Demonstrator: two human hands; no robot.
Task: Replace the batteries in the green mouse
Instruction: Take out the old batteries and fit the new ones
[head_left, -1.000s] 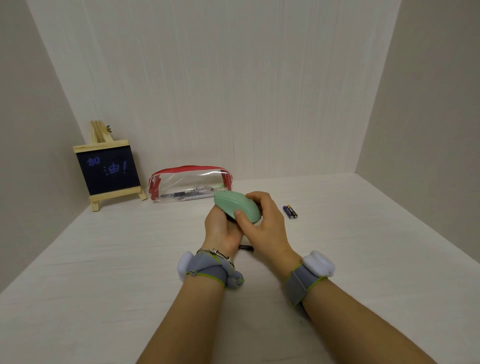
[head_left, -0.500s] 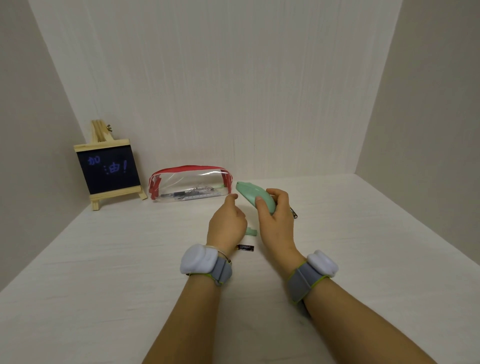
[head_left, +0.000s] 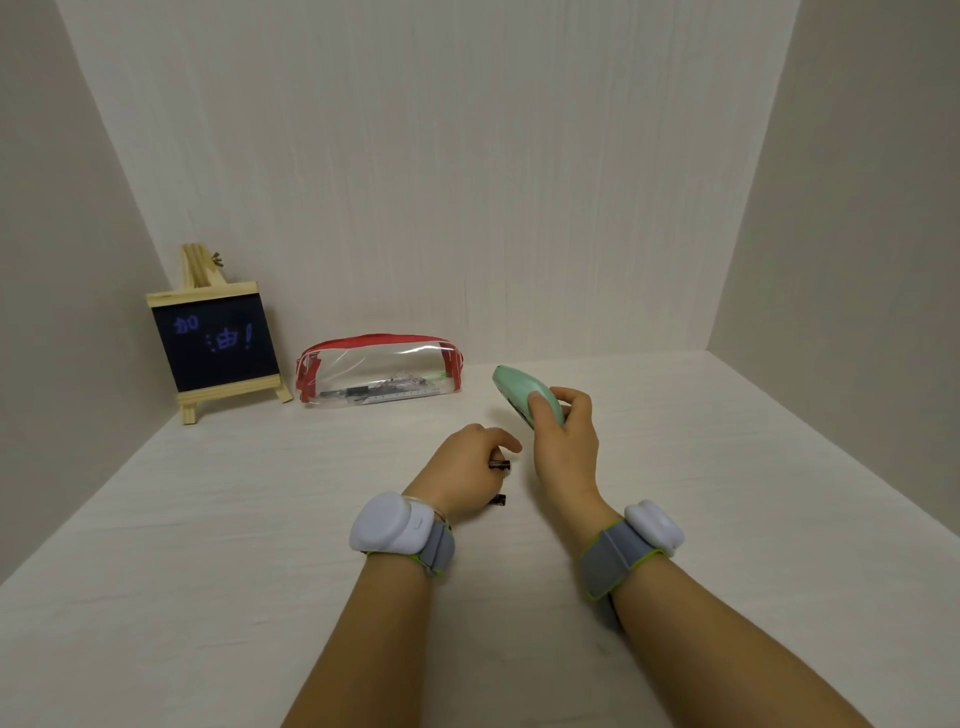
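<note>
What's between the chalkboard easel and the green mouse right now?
In the head view, a clear pencil case with red trim lies between the chalkboard easel and the green mouse, which the right hand holds.

head camera looks forward, down (closely) at hands (head_left: 457, 467) (head_left: 566, 452).

Battery (head_left: 500, 464) mostly hidden in left hand (head_left: 460, 470); second battery (head_left: 498, 500) half behind it.
</note>
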